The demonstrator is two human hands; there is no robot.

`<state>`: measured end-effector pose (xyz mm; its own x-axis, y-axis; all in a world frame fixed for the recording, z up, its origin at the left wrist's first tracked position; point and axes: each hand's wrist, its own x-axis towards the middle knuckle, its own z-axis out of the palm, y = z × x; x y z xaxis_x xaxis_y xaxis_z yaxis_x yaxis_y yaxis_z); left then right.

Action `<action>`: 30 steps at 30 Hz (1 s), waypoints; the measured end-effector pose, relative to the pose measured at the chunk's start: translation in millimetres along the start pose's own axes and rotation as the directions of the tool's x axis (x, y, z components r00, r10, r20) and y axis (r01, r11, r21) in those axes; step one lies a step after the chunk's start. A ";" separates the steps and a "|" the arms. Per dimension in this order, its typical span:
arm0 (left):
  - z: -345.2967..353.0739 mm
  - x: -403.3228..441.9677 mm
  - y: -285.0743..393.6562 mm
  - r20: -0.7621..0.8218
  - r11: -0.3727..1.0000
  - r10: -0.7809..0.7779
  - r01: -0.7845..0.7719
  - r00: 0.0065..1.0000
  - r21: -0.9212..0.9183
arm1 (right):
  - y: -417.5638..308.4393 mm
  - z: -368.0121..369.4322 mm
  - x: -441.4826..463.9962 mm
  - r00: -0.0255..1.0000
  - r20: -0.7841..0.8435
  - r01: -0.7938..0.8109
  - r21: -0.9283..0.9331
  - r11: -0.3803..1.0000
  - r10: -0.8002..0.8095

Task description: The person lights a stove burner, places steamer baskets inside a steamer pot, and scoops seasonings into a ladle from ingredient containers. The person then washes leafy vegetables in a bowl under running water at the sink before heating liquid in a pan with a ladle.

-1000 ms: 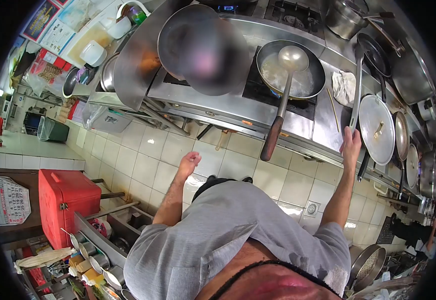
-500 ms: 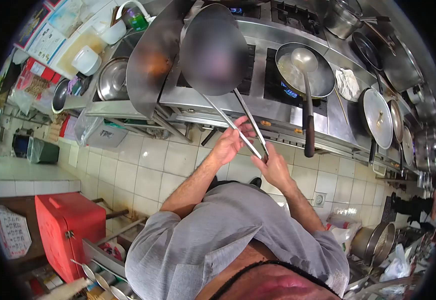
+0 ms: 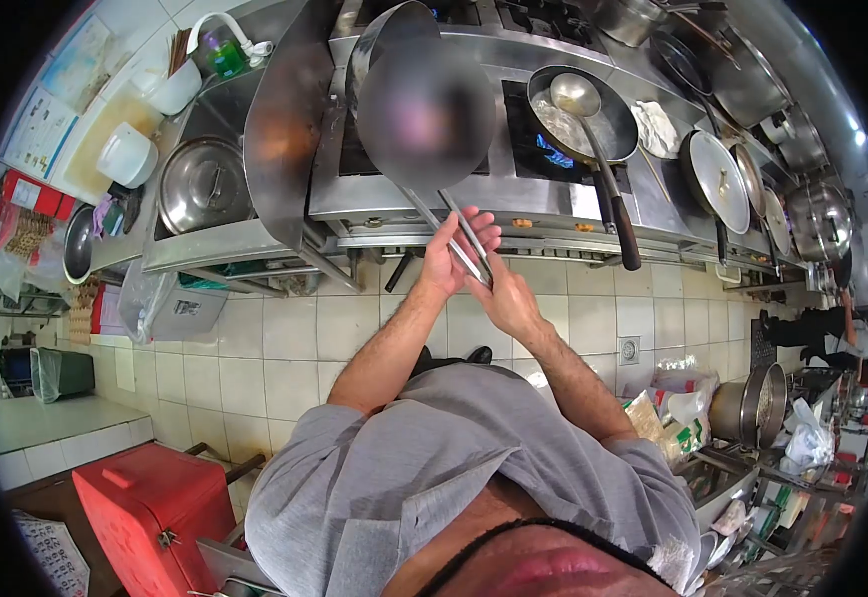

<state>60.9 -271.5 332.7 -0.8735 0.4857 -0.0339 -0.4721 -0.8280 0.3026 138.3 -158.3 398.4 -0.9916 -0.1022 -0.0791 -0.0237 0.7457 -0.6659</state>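
Observation:
Long metal tongs [image 3: 466, 261] point up and away, their far ends hidden by a round blurred patch. My right hand [image 3: 509, 300] is closed round their near end. Loosely holding the arms farther along is my left hand [image 3: 448, 255], palm up with some fingers extended. Beyond the tongs is a wok [image 3: 362, 55], its inside mostly hidden by the blur. To the right, a frying pan [image 3: 615, 124] with pale, cloudy liquid sits over a blue flame. A ladle [image 3: 575, 95] rests in it, its dark handle hanging over the stove's front edge.
A curved metal shield [image 3: 280, 139] stands left of the wok, beside a lidded steel pan [image 3: 205, 187]. A white cloth [image 3: 656, 129] and a pan with a pale lid [image 3: 720, 182] are on the right. A red cooler [image 3: 155, 517] is at lower left.
My hands have come together on the tongs, my right hand having left the long utensil at the right. The tongs are now closed narrower than half a second ago. The view has shifted.

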 end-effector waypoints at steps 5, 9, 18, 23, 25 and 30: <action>2.3 9.3 6.6 0.003 0.995 0.062 -0.061 0.998 -0.082 | -8.6 -1.6 8.4 1.000 0.007 0.021 -0.071 0.997 -0.021; 30.2 2.4 9.7 -0.178 0.994 0.086 -0.095 0.980 -0.044 | -11.9 -1.1 6.7 0.998 0.031 0.049 -0.072 0.996 -0.047; 84.4 3.3 19.0 -0.179 0.995 0.086 -0.094 0.980 -0.036 | -49.5 -48.0 -6.6 0.990 -0.060 0.126 0.015 0.992 -0.125; 102.4 19.4 39.7 -0.148 0.993 0.118 -0.121 0.982 -0.011 | -66.1 -70.6 15.3 0.990 -0.048 0.131 -0.006 0.991 -0.131; 105.2 27.1 47.1 -0.149 0.992 0.121 -0.123 0.981 0.001 | -68.8 -72.3 22.9 0.991 -0.041 0.131 -0.008 0.991 -0.131; 111.8 46.2 56.7 -0.150 0.988 0.154 -0.152 0.977 0.029 | -68.4 -78.4 41.5 0.995 -0.056 0.089 0.033 0.995 -0.087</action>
<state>7.1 -264.7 454.8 -0.9437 0.3046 -0.1291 -0.3306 -0.8836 0.3316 88.8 -161.9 498.9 -0.9913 -0.1301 0.0208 -0.1080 0.7113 -0.6945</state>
